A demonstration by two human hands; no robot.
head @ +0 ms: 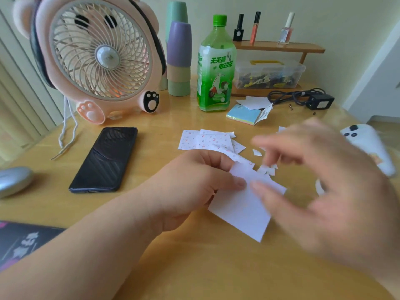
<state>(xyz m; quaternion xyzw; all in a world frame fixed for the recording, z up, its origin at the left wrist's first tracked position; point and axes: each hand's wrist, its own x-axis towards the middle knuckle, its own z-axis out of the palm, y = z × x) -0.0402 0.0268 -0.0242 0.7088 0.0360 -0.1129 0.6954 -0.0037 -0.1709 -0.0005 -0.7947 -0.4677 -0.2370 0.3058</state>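
Here, on the glossy wooden table (138,215), the left hand (194,187) pinches white paper (244,210); the blurred right hand (324,182) seems loosely spread.

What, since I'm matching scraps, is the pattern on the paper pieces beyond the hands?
The paper pieces are white with small red cherries; head view.

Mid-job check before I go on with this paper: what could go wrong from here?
The left hand pinches the white paper sheet only near one edge; it may slip or tear crooked.
The blurred right hand is close to the small paper scraps and could scatter them.
The pink fan faces the table; if switched on, it might blow them off.
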